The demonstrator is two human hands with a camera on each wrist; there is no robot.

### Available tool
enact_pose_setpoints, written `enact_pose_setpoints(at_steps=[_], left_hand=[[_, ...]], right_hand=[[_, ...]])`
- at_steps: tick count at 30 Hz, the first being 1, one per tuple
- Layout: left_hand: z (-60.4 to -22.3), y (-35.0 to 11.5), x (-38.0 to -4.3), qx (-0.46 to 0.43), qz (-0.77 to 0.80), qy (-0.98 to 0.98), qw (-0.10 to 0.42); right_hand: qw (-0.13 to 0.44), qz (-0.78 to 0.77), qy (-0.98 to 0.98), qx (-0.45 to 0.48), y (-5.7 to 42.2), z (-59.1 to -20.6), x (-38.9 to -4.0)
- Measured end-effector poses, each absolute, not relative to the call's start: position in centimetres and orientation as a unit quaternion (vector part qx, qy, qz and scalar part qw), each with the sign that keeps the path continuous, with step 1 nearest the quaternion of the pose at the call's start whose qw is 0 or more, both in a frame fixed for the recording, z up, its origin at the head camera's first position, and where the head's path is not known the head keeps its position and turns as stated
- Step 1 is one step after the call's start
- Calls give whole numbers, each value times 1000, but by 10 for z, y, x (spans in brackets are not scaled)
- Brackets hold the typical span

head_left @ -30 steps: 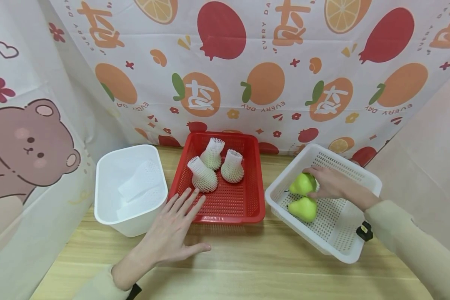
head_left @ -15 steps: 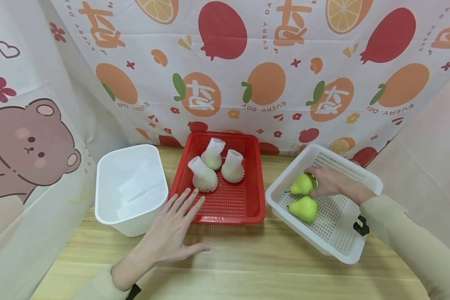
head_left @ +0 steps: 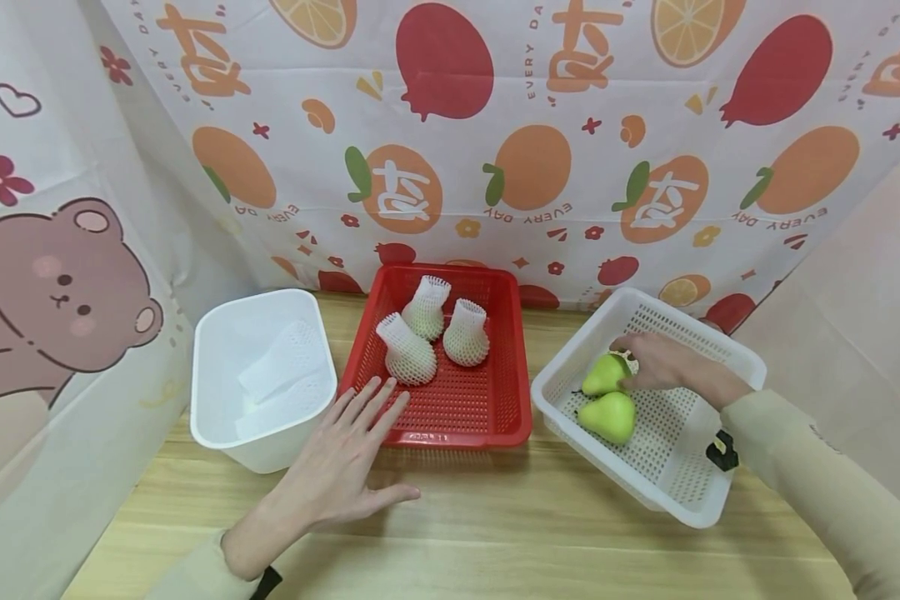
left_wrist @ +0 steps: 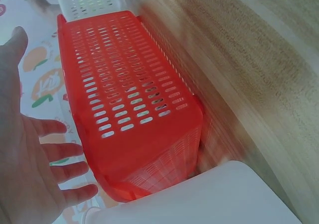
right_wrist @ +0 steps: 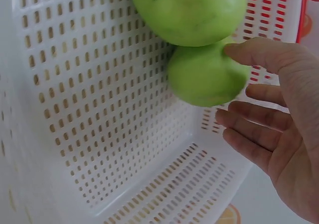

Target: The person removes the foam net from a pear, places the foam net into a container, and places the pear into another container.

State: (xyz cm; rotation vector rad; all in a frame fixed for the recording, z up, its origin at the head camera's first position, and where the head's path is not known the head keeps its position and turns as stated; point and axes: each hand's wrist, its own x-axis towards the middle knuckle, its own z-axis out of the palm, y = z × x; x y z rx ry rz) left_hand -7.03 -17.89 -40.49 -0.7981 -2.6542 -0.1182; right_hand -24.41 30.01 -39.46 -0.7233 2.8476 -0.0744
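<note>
Two green pears lie side by side in the white perforated basket (head_left: 671, 433) on the right. My right hand (head_left: 656, 360) reaches into that basket at the farther pear (head_left: 603, 375); the nearer pear (head_left: 611, 418) lies just below it. In the right wrist view, the thumb (right_wrist: 254, 52) overlaps the farther pear (right_wrist: 207, 79), while the other fingers (right_wrist: 251, 127) extend loosely beside it. My left hand (head_left: 337, 467) is spread, holding nothing, with its fingertips over the front left rim of the red basket (head_left: 457, 417). Three pears in white foam nets (head_left: 410, 354) sit in that red basket.
A white plastic bin (head_left: 221, 367) stands left of the red basket, with white foam nets (head_left: 285, 362) inside. All the containers stand on a wooden table (head_left: 480, 533). A fruit-print curtain (head_left: 450, 150) hangs behind, and a bear-print curtain (head_left: 67, 308) on the left.
My right fingers have loosened from around the farther pear, which has settled slightly toward the nearer one and shows more. The right sleeve has shifted slightly. My left hand has stayed in place.
</note>
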Motion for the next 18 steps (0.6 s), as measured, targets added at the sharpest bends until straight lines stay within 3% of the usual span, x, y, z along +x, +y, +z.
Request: enact_pose_setpoints(at_steps=[18], left_hand=[[-395, -186, -83, -285, -34, -943, 169]], right_hand=[[-40, -74, 962, -259, 301, -361, -204]])
